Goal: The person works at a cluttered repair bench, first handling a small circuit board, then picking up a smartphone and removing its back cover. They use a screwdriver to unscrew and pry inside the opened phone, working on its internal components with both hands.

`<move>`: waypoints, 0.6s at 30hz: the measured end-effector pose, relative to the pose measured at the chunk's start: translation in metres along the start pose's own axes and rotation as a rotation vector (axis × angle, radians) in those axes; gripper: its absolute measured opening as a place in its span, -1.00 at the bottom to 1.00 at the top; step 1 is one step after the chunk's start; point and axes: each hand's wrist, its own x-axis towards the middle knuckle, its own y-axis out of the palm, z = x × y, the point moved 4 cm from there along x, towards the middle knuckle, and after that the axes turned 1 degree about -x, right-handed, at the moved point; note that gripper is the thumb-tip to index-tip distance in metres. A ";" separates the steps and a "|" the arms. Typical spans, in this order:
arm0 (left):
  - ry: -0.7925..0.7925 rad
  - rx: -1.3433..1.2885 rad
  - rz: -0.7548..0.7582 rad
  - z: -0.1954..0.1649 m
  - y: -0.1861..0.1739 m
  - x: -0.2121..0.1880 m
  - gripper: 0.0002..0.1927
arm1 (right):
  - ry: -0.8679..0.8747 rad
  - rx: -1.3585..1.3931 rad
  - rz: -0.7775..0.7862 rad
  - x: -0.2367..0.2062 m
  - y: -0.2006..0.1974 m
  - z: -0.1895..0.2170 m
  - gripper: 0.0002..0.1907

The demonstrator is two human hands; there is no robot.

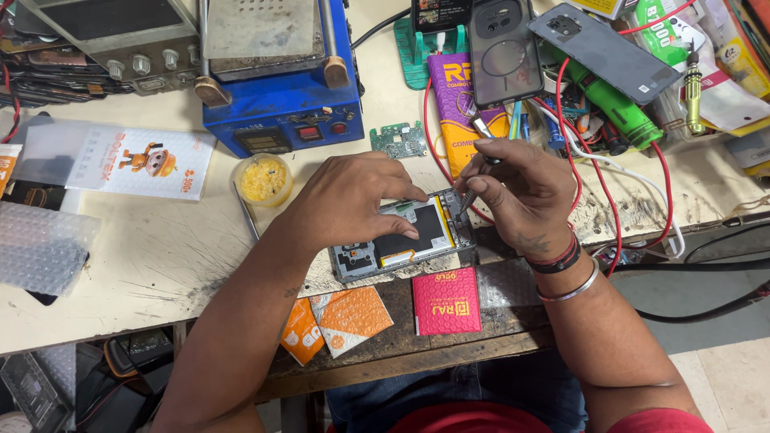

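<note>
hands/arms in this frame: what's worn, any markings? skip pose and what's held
Both forearms bare, no gloves. Right hand: small dark tattoo near the wrist, a red-and-black band, and a thin silver bangle further up the arm. Left hand: nothing worn; small dark mark on the forearm. Red short sleeves at the bottom edge.

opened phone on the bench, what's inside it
Inside the opened phone a black battery and a grey frame show. The left hand covers its upper left; the right hand holds tweezers at its top edge.
</note>
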 end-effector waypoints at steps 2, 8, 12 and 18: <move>0.004 -0.005 -0.011 0.000 0.000 0.000 -0.49 | -0.007 -0.028 0.015 0.001 0.001 0.000 -0.66; 0.016 -0.006 -0.008 -0.001 -0.001 0.000 -0.49 | -0.016 -0.016 0.012 0.001 0.002 0.000 -0.66; -0.010 -0.006 0.002 -0.002 0.000 0.000 -0.49 | -0.027 -0.011 0.018 0.001 0.002 0.000 -0.67; -0.013 -0.002 0.011 -0.002 -0.001 0.000 -0.49 | -0.050 -0.051 0.023 0.001 0.001 0.002 -0.66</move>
